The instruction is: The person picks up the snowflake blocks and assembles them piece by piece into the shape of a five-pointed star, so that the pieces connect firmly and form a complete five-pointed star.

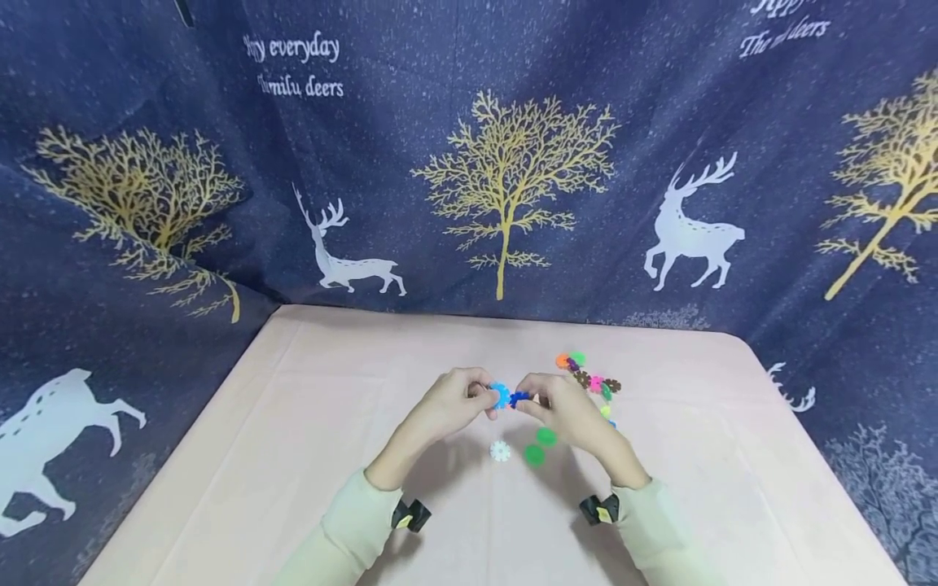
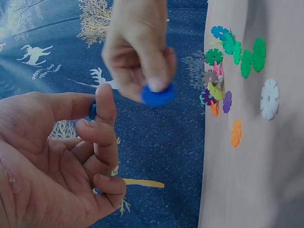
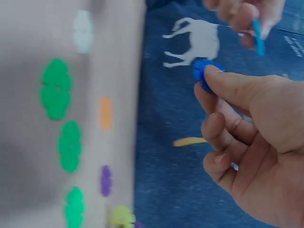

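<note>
Near the middle of the table, my left hand (image 1: pixel 450 404) pinches a light blue snowflake disc (image 1: pixel 501 395) between thumb and fingertips. In the left wrist view this disc (image 2: pixel 92 111) shows only as a thin edge, and a bit of blue peeks out by the curled lower fingers. Facing it, my right hand (image 1: pixel 567 409) pinches a dark blue snowflake disc (image 1: pixel 518 398) by its rim. The right wrist view shows the dark blue disc (image 3: pixel 204 73) between thumb and index finger, with a gap to the light blue disc (image 3: pixel 259 38). Both discs are held above the tabletop.
A white snowflake disc (image 1: pixel 501 451) and green discs (image 1: pixel 535 454) lie on the pink-covered table (image 1: pixel 352 358) below the hands. Past my right hand are several discs in brown, pink (image 1: pixel 596 382), orange (image 1: pixel 563 360) and other colours. A dark blue printed curtain (image 1: pixel 454 268) hangs behind.
</note>
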The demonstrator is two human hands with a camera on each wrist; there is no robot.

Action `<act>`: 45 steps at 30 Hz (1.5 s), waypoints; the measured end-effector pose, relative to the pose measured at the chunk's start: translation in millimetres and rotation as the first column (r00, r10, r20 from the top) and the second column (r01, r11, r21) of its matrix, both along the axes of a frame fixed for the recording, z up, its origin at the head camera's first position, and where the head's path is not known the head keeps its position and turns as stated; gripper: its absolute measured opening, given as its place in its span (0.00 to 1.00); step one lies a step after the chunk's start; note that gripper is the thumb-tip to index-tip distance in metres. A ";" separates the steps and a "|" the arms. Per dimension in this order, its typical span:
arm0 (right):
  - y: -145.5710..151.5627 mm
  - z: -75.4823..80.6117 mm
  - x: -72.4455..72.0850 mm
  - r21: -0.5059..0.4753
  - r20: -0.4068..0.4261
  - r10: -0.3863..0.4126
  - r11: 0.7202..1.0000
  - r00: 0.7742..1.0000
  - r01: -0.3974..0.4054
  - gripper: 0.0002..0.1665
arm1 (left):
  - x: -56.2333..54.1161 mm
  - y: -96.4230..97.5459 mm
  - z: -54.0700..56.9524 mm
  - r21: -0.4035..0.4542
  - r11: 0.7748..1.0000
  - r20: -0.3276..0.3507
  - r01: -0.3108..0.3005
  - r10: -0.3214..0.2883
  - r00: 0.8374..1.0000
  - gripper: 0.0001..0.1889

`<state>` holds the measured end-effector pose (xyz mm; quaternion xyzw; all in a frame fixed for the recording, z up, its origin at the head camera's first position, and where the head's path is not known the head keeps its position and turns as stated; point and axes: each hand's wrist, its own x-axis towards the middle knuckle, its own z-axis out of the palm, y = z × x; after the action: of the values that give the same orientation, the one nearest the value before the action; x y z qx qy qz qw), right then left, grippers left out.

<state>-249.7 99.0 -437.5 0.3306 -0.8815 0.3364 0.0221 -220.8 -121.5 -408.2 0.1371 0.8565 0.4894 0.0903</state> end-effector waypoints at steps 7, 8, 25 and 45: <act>4.0 23.3 8.1 -0.095 -0.093 -0.004 0.995 0.996 -0.005 0.03 | 0.6 -0.5 4.5 0.029 1.000 0.002 0.004 -0.004 1.000 0.05; 3.8 25.4 9.0 -0.098 -0.105 -0.002 0.995 0.994 -0.008 0.03 | 1.0 -0.4 5.6 0.035 0.999 0.002 0.005 -0.005 1.000 0.05; 5.3 31.4 16.5 -0.163 -0.205 -0.042 0.987 0.978 0.009 0.06 | -2.7 0.0 7.4 0.277 0.961 0.129 0.026 -0.064 0.990 0.05; 16.4 26.0 17.5 -0.266 -0.297 0.072 0.952 0.952 -0.154 0.08 | -7.1 10.8 1.0 0.439 0.886 0.236 0.148 -0.272 0.933 0.05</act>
<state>-232.2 115.4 -411.4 0.4190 -0.7907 0.4100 0.1762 -227.9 -110.7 -407.1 0.1725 0.6903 0.6615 0.2371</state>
